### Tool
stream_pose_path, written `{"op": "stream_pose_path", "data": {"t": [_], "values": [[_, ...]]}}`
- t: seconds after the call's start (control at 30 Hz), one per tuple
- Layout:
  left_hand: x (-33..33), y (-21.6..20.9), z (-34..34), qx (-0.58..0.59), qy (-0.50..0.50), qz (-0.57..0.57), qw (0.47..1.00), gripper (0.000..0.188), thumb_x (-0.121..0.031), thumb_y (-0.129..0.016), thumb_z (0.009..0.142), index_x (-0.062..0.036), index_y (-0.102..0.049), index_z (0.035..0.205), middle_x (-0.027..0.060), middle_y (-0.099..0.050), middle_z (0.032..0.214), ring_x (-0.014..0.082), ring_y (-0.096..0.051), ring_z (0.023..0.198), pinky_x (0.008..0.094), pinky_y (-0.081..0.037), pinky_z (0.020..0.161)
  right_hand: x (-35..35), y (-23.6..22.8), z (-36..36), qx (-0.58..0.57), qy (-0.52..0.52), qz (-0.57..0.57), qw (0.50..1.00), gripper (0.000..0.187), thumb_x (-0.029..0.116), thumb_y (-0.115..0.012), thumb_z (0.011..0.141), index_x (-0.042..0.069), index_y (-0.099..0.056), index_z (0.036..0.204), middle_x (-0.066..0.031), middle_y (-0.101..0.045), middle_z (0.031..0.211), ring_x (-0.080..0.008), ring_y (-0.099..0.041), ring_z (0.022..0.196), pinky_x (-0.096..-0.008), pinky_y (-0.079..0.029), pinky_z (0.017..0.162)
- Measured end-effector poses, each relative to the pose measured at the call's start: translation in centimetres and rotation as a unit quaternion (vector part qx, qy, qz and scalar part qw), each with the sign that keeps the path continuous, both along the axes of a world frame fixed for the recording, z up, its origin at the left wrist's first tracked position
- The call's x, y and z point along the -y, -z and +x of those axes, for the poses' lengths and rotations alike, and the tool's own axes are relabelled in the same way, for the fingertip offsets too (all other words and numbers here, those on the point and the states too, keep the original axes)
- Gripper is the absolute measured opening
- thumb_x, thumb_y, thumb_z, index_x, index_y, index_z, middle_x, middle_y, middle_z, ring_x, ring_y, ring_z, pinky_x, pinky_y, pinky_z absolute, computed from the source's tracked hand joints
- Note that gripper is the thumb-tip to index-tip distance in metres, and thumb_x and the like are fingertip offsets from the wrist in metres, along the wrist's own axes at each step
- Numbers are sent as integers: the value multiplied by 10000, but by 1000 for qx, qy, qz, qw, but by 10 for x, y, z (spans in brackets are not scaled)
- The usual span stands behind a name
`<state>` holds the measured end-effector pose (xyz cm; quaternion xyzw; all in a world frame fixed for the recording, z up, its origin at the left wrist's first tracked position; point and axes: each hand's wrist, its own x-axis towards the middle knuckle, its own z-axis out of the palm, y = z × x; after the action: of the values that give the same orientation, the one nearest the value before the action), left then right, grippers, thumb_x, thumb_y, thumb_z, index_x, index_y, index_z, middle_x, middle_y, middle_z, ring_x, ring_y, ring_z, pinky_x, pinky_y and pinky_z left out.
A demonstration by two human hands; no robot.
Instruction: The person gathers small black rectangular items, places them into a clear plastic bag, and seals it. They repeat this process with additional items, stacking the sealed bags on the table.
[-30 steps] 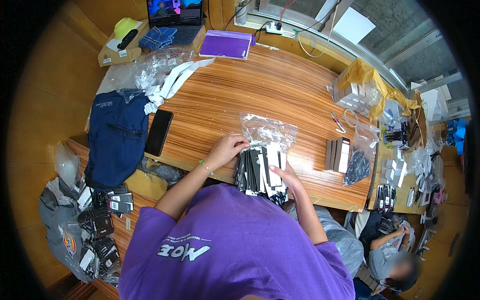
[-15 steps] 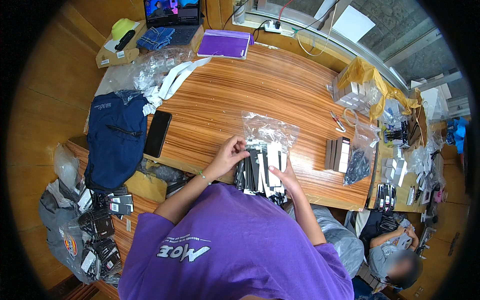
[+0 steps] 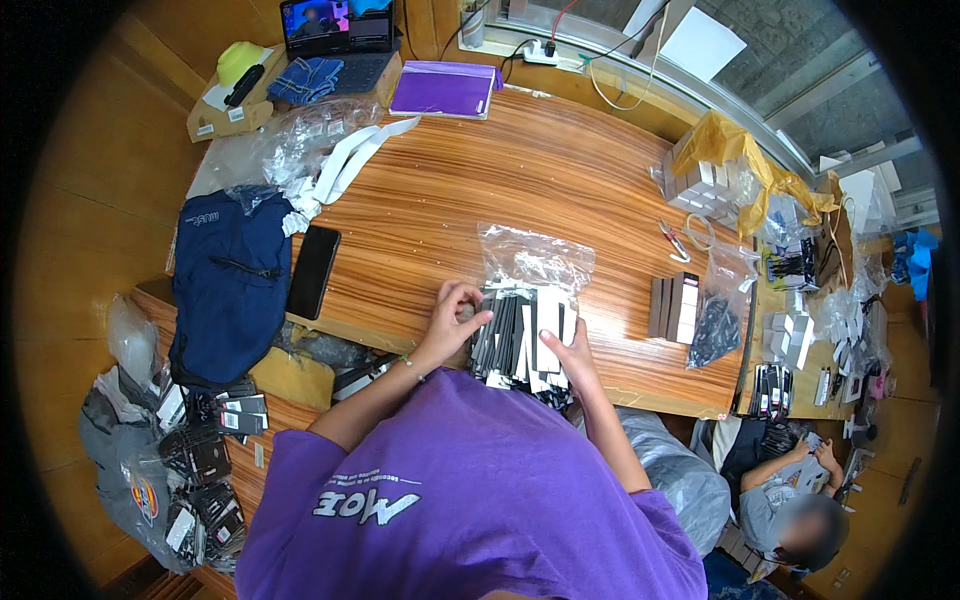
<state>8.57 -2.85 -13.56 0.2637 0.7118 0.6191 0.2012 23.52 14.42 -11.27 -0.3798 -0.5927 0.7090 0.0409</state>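
A thick bundle of narrow black and white card tags (image 3: 515,340) stands on edge at the table's front, close against my body. My right hand (image 3: 572,362) grips its right side, thumb across a white tag and fingers mostly hidden behind. At the left edge of the bundle is my left hand (image 3: 452,322), its fingers curved and its thumb apart from them. The thumb tip reaches the outer tags; I cannot tell how firmly it touches. Beyond the tags lies the crumpled clear plastic bag (image 3: 535,258); whether the tags are partly inside it is unclear.
A phone (image 3: 314,272) and navy backpack (image 3: 230,280) lie to the left. Right of me are small boxes (image 3: 683,307), a bag of black pieces (image 3: 715,325) and pliers (image 3: 674,240). A purple folder (image 3: 442,90) lies at the back. Another person (image 3: 790,490) sits lower right.
My left thumb and fingers have spread apart slightly at the bundle's left edge, the hand shifting a little left. Tags there stand more evenly. The right hand keeps its grip.
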Motion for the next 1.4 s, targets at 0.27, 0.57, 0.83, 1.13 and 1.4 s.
{"op": "stream_pose_path", "data": {"t": [0.27, 0.57, 0.83, 1.13, 1.4], "values": [[-13, -29, -12, -17, 41, -71, 996, 140, -88, -625, 804, -11, -546, 890, 53, -504, 850, 146, -503, 757, 257, -419, 669, 3, -4, -1, -5, 0, 6, 1000, 720, 165, -706, 766, -28, -260, 1297, -192, -508, 1127, -232, -522, 1028, -309, -452, 848], [-8, -28, -4, -114, 92, -86, 985, 197, -170, -615, 804, -10, -510, 855, 83, -486, 846, 260, -466, 840, 334, -378, 788, 7, -14, -7, -30, 5, 16, 999, 698, 145, -712, 756, -39, -283, 1275, -174, -510, 1118, -222, -522, 1018, -303, -448, 844], [-29, -58, -9, -200, 132, -125, 963, 411, -280, -671, 759, -66, -521, 1076, 128, -458, 1169, 338, -381, 1150, 439, -315, 962, 9, -1, -5, -35, 9, 53, 998, 572, 172, -667, 804, -33, -344, 1230, -155, -518, 1106, -201, -520, 997, -301, -436, 851], [-33, -43, 15, -168, 134, -94, 972, 474, -287, -662, 770, -107, -464, 1161, 167, -292, 1358, 372, -213, 1299, 472, -207, 1056, -4, 6, 0, -66, 0, -91, 994, 628, 225, -572, 864, -12, -246, 1346, -191, -416, 1261, -237, -455, 1109, -320, -381, 922], [-31, -51, 19, -182, 114, -72, 974, 158, -193, -674, 758, -78, -627, 856, 123, -406, 1298, 353, -280, 1268, 449, -239, 1041, 5, -12, -5, -22, 14, -23, 999, 714, 254, -581, 865, 0, -173, 1393, -214, -375, 1323, -260, -393, 1200, -319, -330, 987]]}}
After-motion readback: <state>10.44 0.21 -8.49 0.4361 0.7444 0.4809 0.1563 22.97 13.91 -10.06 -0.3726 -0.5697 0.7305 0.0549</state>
